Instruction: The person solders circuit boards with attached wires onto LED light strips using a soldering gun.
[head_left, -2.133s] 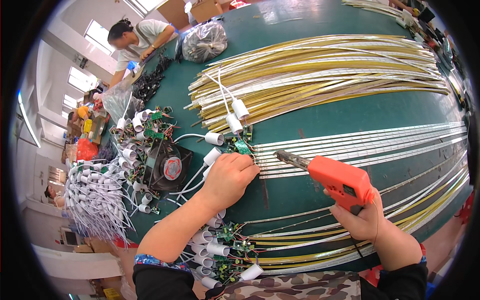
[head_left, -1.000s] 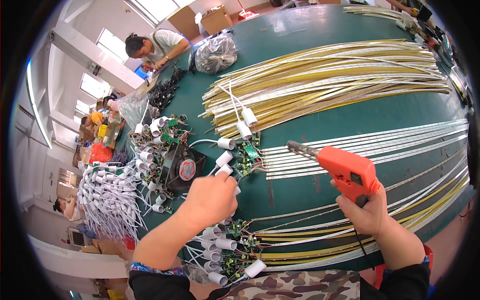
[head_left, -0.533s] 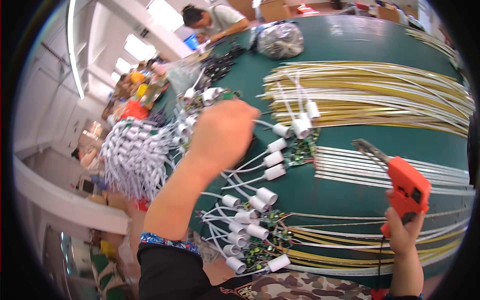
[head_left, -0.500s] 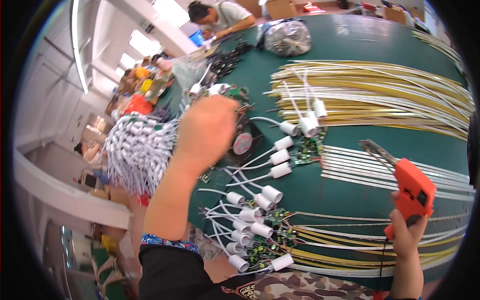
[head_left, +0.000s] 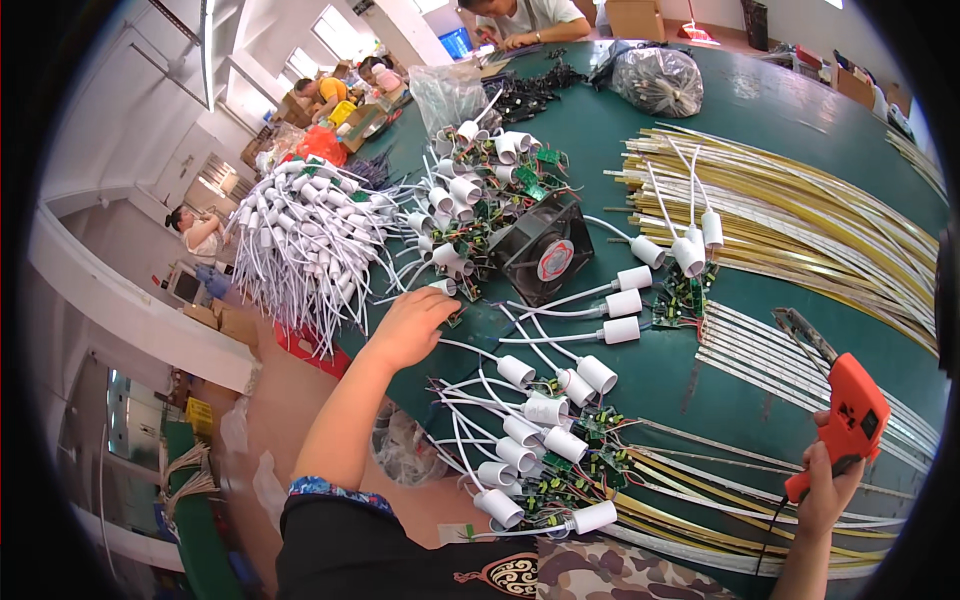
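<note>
while the right hand (head_left: 826,490) is holding a red soldering gun (head_left: 858,410), fingers wrapped round its grip, over the right side of the counter (head_left: 780,112), the left hand (head_left: 403,330) is resting at the near end of the loose heap (head_left: 463,190). its fingers are lying against a white cap (head_left: 443,287), left of the black fan (head_left: 545,252); i cannot tell whether they are pinching it or only touching. the cap is looking light and stiff, perhaps a bit slippery, so its round sides are probably offering the surest hold. a small green board (head_left: 454,319) is sitting just beside the fingertips, likely fragile, better taken by its edges. the gun is seeming heavier, and its metal tip (head_left: 788,318) may be running hot.
</note>
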